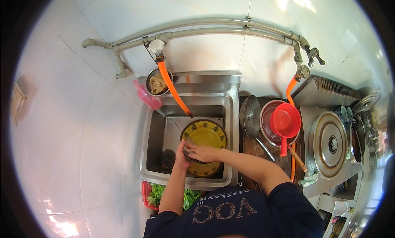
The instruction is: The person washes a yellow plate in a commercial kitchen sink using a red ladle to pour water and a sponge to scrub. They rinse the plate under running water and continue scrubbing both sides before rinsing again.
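Observation:
Over the stainless steel sink (pixel 230 126), my left hand (pixel 182 154) grips the left side of a dark, shallow dish (pixel 197 160). My right hand (pixel 202 153) reaches across it, fingers bent down on the dish. A small greyish patch shows by those fingers; whether it is a cloth or part of the dish, I cannot tell. Below both hands lies a large yellow round plate or basin (pixel 205 137) with a dark patterned rim, partly hidden by them. Above it ends an orange hose (pixel 172 86), which hangs from a wall tap (pixel 156 47).
A pink bottle (pixel 147 95) and a metal bowl (pixel 148 89) holding a tan scrubber (pixel 157 83) stand at the sink's back left. To the right are a perforated skimmer (pixel 252 114), a red dipper (pixel 284 122) and a lidded pot (pixel 330 145). Greens fill a red basket (pixel 145 194).

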The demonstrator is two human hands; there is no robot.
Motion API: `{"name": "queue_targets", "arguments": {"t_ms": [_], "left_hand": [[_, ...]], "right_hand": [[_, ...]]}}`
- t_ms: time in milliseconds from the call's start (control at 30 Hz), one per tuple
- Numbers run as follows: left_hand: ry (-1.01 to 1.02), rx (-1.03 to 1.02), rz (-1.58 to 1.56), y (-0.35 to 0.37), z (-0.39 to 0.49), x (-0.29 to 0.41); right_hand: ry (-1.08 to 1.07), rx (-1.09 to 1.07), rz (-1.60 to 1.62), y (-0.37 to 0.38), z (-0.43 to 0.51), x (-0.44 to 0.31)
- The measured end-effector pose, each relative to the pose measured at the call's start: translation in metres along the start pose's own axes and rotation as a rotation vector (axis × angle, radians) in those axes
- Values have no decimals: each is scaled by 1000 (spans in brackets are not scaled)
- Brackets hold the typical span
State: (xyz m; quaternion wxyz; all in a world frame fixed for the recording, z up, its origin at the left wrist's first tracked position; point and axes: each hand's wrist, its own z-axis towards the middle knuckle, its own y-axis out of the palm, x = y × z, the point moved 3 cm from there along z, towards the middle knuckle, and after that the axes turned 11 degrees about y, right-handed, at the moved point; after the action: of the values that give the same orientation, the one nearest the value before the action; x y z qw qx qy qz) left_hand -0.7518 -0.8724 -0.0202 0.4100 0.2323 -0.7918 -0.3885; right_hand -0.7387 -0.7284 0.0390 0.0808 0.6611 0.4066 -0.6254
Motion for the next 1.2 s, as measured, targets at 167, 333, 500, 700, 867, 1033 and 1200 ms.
{"name": "queue_targets", "arguments": {"t_ms": [167, 333, 500, 700, 867, 1033, 1200], "left_hand": [[43, 82, -11, -3, 0, -2], [11, 169, 1, -5, 0, -2], [82, 100, -11, -5, 2, 3], [218, 132, 16, -17, 1, 13], [191, 198, -47, -33, 5, 10], [243, 220, -19, -50, 19, 1], [264, 297, -79, -68, 37, -11]], "right_hand": [[140, -267, -1080, -24, -35, 25], [156, 351, -1186, -31, 4, 34], [27, 128, -376, 7, 27, 12], [18, -206, -810, -25, -30, 8], [170, 345, -1116, -66, -46, 18], [202, 740, -304, -62, -35, 28], [214, 858, 191, -46, -34, 34]]}}
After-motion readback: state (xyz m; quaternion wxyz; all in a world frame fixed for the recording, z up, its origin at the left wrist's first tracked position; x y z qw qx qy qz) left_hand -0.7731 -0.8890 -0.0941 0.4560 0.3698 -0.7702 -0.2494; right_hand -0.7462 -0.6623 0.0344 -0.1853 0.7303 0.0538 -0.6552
